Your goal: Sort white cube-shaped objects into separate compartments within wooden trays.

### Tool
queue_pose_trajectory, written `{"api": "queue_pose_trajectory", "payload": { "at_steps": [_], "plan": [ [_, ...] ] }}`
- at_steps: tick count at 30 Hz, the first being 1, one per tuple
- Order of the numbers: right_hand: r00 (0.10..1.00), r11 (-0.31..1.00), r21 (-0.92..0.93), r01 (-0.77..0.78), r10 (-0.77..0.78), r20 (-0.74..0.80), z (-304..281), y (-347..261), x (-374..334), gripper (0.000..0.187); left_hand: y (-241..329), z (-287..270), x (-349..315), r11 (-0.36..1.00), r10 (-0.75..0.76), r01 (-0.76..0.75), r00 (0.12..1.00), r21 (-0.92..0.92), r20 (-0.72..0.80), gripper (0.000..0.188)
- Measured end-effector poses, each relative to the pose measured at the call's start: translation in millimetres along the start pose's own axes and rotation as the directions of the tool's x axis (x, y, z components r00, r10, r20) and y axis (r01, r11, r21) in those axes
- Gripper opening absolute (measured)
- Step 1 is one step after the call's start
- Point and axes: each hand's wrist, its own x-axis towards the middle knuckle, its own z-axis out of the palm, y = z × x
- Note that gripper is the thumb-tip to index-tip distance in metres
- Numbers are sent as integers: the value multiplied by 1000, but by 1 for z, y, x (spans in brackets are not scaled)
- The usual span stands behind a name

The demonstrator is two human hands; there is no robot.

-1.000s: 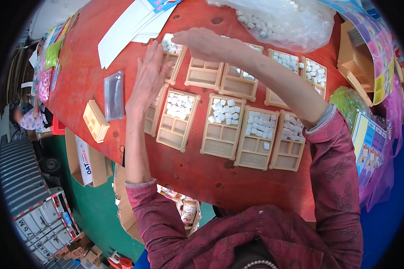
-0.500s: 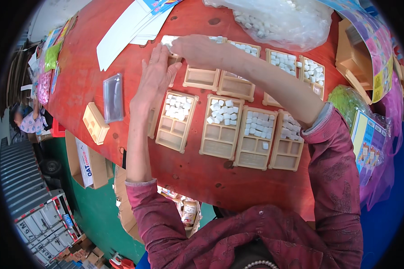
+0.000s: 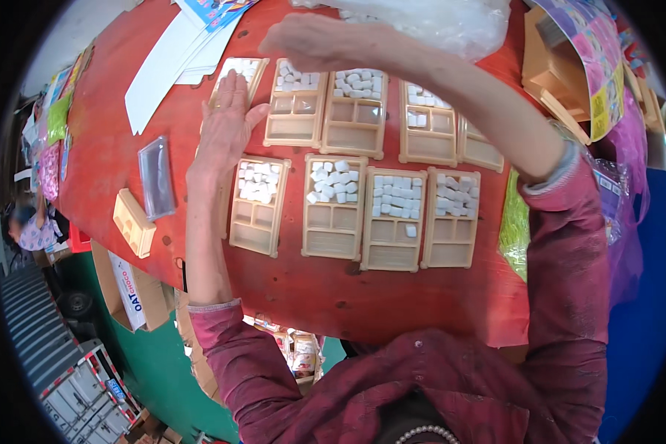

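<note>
My left hand [image 3: 228,124] is open, its outstretched fingers resting over the white pieces in a beige compartment tray [image 3: 256,66] at the far left. To its right, my right hand [image 3: 303,43] hovers above the far edge of another tray [image 3: 294,132]; its fingers are bent down and hidden, so I cannot tell what they hold. Two rows of these beige trays stand on the table. Small white marshmallow-like pieces [image 3: 334,182] fill their far compartments. A single white piece [image 3: 411,231] sits in a smaller compartment of a near-row tray [image 3: 392,255].
A clear plastic bag [image 3: 451,26] lies at the far edge of the red table [image 3: 311,296]. White sheets [image 3: 166,81], a clear plastic case [image 3: 157,177] and a small beige holder [image 3: 134,223] lie left. A cardboard box [image 3: 555,70] and green shredded filler [image 3: 513,229] are right.
My right hand has lifted away from my left hand, leaving the leftmost far tray. My left hand now lies flat over that tray's pieces. The whole view has shifted slightly.
</note>
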Motion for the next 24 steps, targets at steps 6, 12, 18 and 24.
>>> {"api": "queue_pose_trajectory", "payload": {
  "at_steps": [6, 12, 18, 24],
  "plan": [
    [840, 957, -86, -277, 285, 461, -96, -20, -61, 26, -6, -2, 3, 996, -22, 17, 998, -93, -60, 69],
    [937, 945, 40, -325, 316, 149, -67, -12, -157, 11, 43, -16, -6, 976, 76, -96, 991, -194, -109, 66],
    [972, 991, 18, -133, 127, 198, -64, -28, -185, 15, 103, -18, -20, 962, 218, -210, 976, -177, 26, 65],
    [880, 937, -72, -341, 346, 327, -83, -28, -194, 10, 127, -2, -15, 945, 318, -306, 943, -116, 101, 68]
  ]
}}
